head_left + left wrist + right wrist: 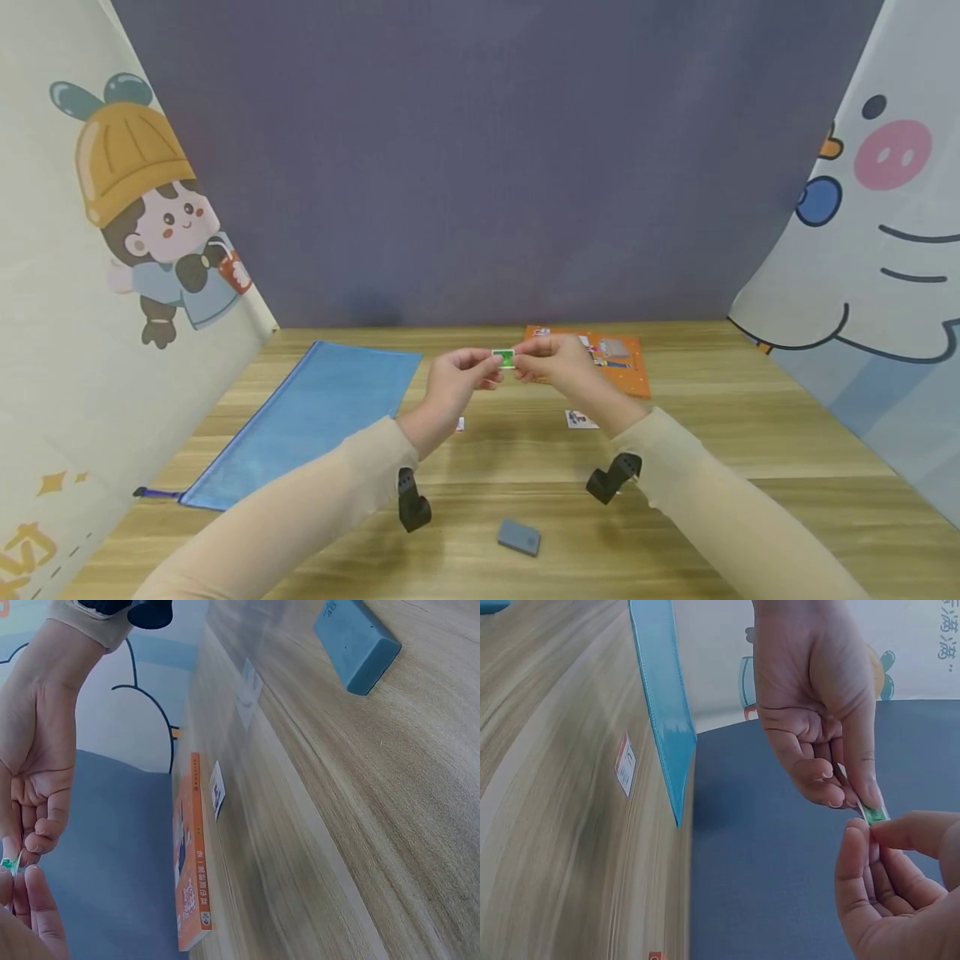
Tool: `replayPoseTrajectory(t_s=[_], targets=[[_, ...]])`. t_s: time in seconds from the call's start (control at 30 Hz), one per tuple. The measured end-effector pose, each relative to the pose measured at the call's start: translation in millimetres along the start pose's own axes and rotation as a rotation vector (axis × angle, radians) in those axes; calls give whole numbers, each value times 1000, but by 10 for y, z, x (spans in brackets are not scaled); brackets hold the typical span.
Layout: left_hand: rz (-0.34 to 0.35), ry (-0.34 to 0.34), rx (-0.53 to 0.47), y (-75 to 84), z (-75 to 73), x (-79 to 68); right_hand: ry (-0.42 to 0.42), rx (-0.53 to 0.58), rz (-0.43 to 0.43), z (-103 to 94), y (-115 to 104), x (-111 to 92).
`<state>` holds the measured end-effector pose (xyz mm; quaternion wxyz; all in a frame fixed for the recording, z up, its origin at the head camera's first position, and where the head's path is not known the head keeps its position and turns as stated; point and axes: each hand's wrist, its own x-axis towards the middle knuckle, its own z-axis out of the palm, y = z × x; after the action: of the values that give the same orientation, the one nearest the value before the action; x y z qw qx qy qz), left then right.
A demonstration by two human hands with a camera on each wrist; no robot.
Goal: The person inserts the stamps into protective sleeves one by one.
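Observation:
Both hands hold one small green card with a white border [503, 359] raised above the table. My left hand [452, 381] pinches its left end between thumb and fingers. The other end is pinched by my right hand [558, 365]. In the right wrist view the card [875, 815] shows a green face between the thumbs. Fingertips cover much of it in the left wrist view. Below the hands, a small white printed card [581, 419] lies near the right forearm, and another card [625, 765] lies on the left, mostly hidden by the left wrist in the head view.
An orange book [637, 367] lies at the back, behind the right hand. On the left is a flat blue zip pouch [330, 408] with a dark strap. A small grey-blue block [519, 537] sits near the front. Another pale card [249, 694] lies on the wooden table.

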<state>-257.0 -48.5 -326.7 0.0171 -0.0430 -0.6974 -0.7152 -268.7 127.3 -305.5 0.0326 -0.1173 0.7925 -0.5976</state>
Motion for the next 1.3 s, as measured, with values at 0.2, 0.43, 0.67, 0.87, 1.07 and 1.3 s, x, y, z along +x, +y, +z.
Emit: replayPoseTrajectory(t_s=[0.2,0.43,0.67,0.87,1.07,1.3], targets=[[-8,-3,11,-1,13,-6,0,-8,6,25,4,-2],[-14,-4,0,-11,34,-7,-25,50,12,40,28,8],[-13,-2,-72,-10,41,-18,-94,188,31,8,60,12],[-25,-6,-95,-14,41,-21,-122,202,48,-10,71,10],[-39,-11,-94,-31,34,-26,-165,163,31,-33,92,12],[-37,-31,-80,-18,27,-44,-156,182,17,-32,100,7]])
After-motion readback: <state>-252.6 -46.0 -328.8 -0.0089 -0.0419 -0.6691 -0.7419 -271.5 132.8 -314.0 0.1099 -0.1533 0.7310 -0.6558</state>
